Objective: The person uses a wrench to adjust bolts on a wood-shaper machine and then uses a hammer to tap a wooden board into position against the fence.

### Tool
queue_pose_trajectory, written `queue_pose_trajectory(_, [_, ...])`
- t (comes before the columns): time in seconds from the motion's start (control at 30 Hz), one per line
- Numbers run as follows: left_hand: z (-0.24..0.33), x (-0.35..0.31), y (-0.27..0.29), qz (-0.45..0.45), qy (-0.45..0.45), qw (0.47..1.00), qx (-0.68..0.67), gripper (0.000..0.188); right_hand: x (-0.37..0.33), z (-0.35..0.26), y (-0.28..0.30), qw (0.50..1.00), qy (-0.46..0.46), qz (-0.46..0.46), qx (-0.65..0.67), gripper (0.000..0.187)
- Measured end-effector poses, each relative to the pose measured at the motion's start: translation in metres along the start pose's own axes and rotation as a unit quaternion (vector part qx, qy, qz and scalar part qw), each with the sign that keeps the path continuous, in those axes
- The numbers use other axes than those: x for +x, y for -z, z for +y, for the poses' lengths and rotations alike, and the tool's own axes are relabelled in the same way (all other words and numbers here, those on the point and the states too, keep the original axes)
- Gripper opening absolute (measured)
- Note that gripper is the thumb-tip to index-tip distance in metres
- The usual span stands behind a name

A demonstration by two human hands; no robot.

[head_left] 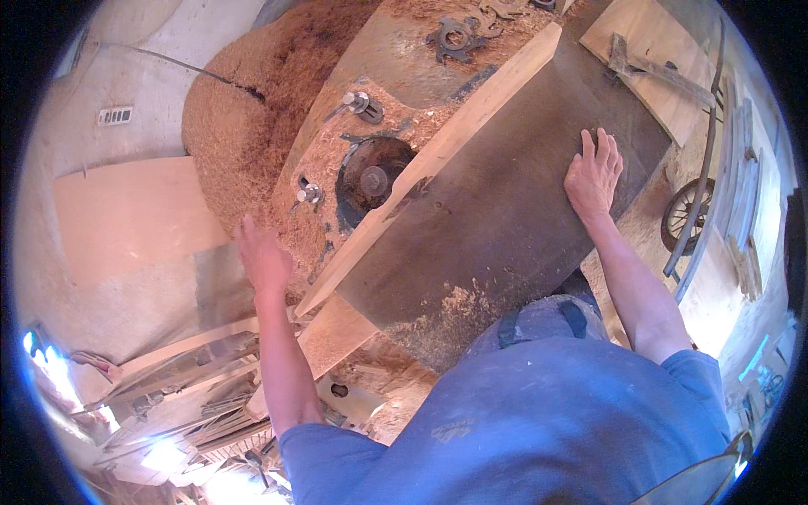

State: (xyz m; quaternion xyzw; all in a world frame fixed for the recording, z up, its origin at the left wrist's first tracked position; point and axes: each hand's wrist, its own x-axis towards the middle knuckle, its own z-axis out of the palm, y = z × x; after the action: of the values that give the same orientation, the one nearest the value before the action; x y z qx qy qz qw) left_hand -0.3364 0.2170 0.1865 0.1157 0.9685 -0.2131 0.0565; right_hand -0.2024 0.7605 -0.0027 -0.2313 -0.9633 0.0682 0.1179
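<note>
My right hand (pixel 594 175) rests on the dark machine table (pixel 497 194), fingers stretched out, nothing in it. My left hand (pixel 264 255) is at the left side of the machine, next to the sawdust-covered area, with its fingers partly extended and no object visible in it. Between the hands, a long wooden fence (pixel 446 160) runs diagonally across the table. Behind the fence a round dark opening holds a metal spindle (pixel 374 180). Two shiny clamp bolts, an upper one (pixel 357 103) and a lower one (pixel 310 194), stand beside the opening among shavings.
A large sawdust heap (pixel 244 101) lies beyond the machine. Toothed cutter heads (pixel 454 39) sit at the table's far end. Loose shavings (pixel 454 320) cover the near corner. Scrap wood strips (pixel 181 374) are piled at lower left; a spoked wheel (pixel 688 216) stands at right.
</note>
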Motion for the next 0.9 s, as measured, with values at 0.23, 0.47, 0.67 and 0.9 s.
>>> queue_pose_trajectory(0.23, [0.018, 0.043, -0.048, -0.041, 0.282, 0.775, -0.564, 0.039, 0.001, -0.007, 0.001, 1.0, 0.007, 0.007, 0.006, 0.054])
queue_pose_trajectory(0.47, [0.082, 0.083, -0.012, -0.058, 0.269, 0.699, -0.661, 0.023, 0.001, 0.001, -0.002, 1.0, 0.014, 0.023, -0.005, 0.055])
queue_pose_trajectory(0.67, [0.091, 0.043, 0.001, 0.19, -0.109, 0.954, -0.205, 0.029, 0.002, -0.001, 0.001, 1.0, 0.0, 0.003, 0.002, 0.055])
queue_pose_trajectory(0.9, [0.106, -0.032, -0.014, 0.251, 0.01, 0.916, -0.314, 0.028, 0.002, -0.002, 0.001, 1.0, -0.002, -0.021, -0.003, 0.056])
